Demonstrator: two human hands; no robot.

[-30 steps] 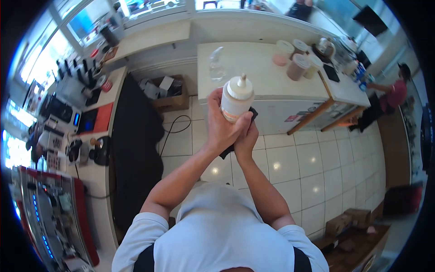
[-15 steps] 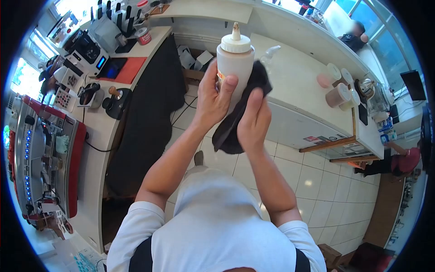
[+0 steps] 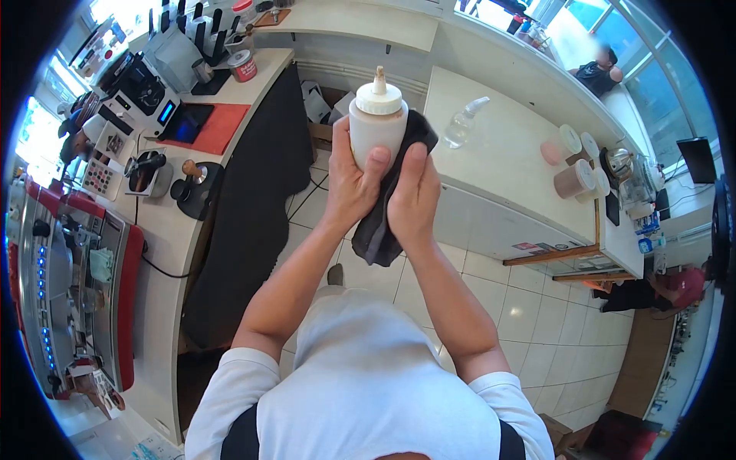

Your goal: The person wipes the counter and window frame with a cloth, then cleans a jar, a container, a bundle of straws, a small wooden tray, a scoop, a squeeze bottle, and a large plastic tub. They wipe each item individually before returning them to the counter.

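Note:
A white squeeze bottle (image 3: 377, 126) with a ribbed cap and a brown-stained nozzle stands nearly upright in front of me. My left hand (image 3: 356, 180) is wrapped round its lower left side, thumb across the front. A dark cloth (image 3: 379, 230) hangs along the right side of the bottle. My right hand (image 3: 414, 192) grips this cloth and presses it to the bottle, thumb up. The bottle's base is hidden behind the hands and cloth.
On the left counter (image 3: 161, 268) are a red espresso machine (image 3: 119, 299), a grinder (image 3: 146, 92) and a tamper (image 3: 193, 170). The right counter (image 3: 498, 146) holds a clear spray bottle (image 3: 462, 126) and lidded tubs (image 3: 575, 179). One person (image 3: 678, 287) is at far right, another (image 3: 598, 74) beyond the window.
Both hands, with the bottle and cloth, have moved slightly left, and the bottle's top is lower. The orange marking on the bottle no longer shows. The view has shifted a little.

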